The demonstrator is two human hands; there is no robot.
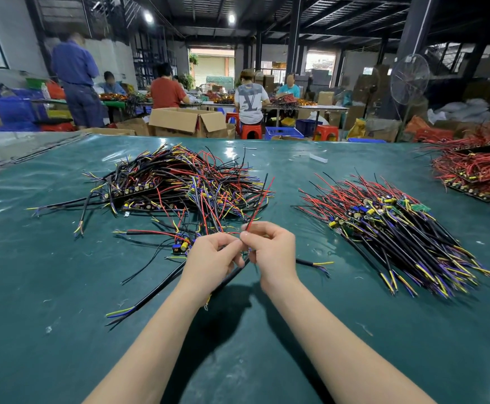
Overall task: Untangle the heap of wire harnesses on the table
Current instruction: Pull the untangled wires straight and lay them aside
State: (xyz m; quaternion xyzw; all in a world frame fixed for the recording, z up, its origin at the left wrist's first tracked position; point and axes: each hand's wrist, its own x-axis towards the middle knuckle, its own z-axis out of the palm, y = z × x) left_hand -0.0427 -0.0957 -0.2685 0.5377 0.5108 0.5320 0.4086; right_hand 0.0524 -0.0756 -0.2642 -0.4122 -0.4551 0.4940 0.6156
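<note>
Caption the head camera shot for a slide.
Left hand and right hand pinch red wires beside the tangled heap on the green table.

Site was assembly workshop: workers [251, 103] seated at benches [305, 107] far beyond fingers [262, 228]; cardboard boxes [179, 121], plastic crates [281, 132] beyond; pedestal fan [409, 78] beyond-right; steel beams [267, 27] overhead.

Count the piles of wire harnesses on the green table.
3: a tangled heap left of centre, a neater pile right of centre, a mostly red pile at the far right, cut off by the frame. More may lie beyond.
</note>
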